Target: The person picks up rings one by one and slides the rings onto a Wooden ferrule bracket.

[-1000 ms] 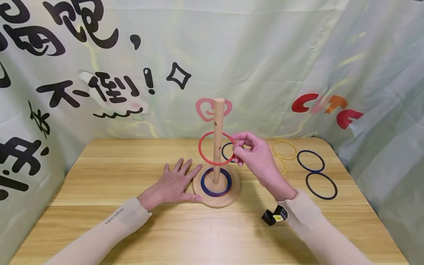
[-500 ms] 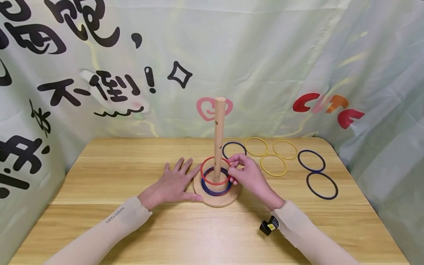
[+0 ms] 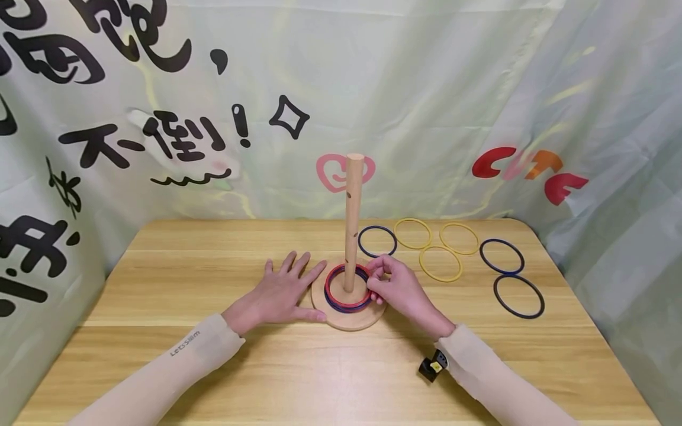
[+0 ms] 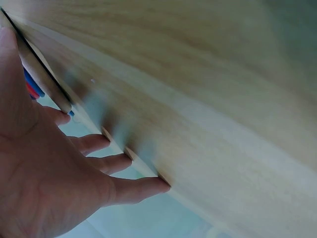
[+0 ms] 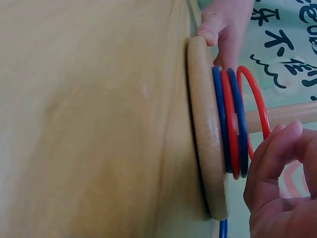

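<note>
A wooden peg (image 3: 353,219) stands upright on a round wooden base (image 3: 351,322). My right hand (image 3: 396,287) pinches the right side of a red ring (image 3: 331,279), which encircles the peg low down. In the right wrist view that red ring (image 5: 255,89) is tilted, just above a stack of blue and red rings (image 5: 232,124) on the base. My left hand (image 3: 277,294) lies with fingers spread at the base's left edge, its thumb and index finger touching the rim. The left wrist view shows its straight fingers (image 4: 141,189) against the table.
Right of the peg lie three yellow rings (image 3: 440,279), a blue ring (image 3: 377,226), another blue ring (image 3: 502,241) and a dark ring (image 3: 519,318) on the wooden table (image 3: 213,378). A printed cloth (image 3: 426,89) hangs behind the table's far edge.
My right hand has lowered the red ring down along the peg to just over the stack at its foot. The left hand has stayed in place at the base.
</note>
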{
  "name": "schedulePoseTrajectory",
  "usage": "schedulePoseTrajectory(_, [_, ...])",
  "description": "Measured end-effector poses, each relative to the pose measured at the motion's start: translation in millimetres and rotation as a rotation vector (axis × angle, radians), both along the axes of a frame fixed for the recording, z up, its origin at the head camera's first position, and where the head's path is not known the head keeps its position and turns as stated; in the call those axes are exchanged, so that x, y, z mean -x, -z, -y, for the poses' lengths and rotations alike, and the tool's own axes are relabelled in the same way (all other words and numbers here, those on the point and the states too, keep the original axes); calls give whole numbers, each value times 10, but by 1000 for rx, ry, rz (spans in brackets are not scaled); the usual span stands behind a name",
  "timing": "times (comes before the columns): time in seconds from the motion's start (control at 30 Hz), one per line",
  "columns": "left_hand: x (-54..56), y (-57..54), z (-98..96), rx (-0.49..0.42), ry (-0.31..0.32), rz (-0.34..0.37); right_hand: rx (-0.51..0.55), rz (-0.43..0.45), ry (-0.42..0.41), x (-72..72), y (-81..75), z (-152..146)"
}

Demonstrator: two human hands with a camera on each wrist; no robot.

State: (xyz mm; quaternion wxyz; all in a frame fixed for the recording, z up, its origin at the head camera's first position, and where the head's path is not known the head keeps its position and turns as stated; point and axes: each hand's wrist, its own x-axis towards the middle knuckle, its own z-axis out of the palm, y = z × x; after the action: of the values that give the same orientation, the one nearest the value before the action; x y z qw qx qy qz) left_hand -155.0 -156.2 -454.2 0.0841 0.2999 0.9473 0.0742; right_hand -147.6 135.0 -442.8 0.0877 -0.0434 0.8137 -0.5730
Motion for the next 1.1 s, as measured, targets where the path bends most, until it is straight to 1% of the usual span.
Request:
schedulePoseTrajectory(0.27, [17, 13, 13, -13, 8, 0, -29, 1, 1, -14, 50, -19])
schedulePoseTrajectory(0.4, [22, 16, 16, -12, 10, -4, -24, -10, 3, -35, 37, -70])
schedulePoseTrajectory(0.53, [19, 7, 10, -15, 9, -2, -10, -24, 30, -67, 0, -187])
schedulePoseTrajectory(0.63, [12, 4, 4, -16, 7, -5, -18, -51, 48, -87, -22, -333])
schedulePoseTrajectory(0.77, [3, 3, -1, -16, 5, -6, -63, -86, 97, -73, -32, -621])
schedulePoseTrajectory(0.9, [2, 9, -4, -15, 5, -1, -128, -103, 184, -2, -49, -965])
schedulePoseTrajectory(0.97, [3, 17, -3, -14, 5, -1, -155, -97, 221, 38, -57, -1127])
schedulePoseTrajectory(1.1, [5, 23, 0, -13, 5, -7, -233, -80, 262, 102, -69, -1389])
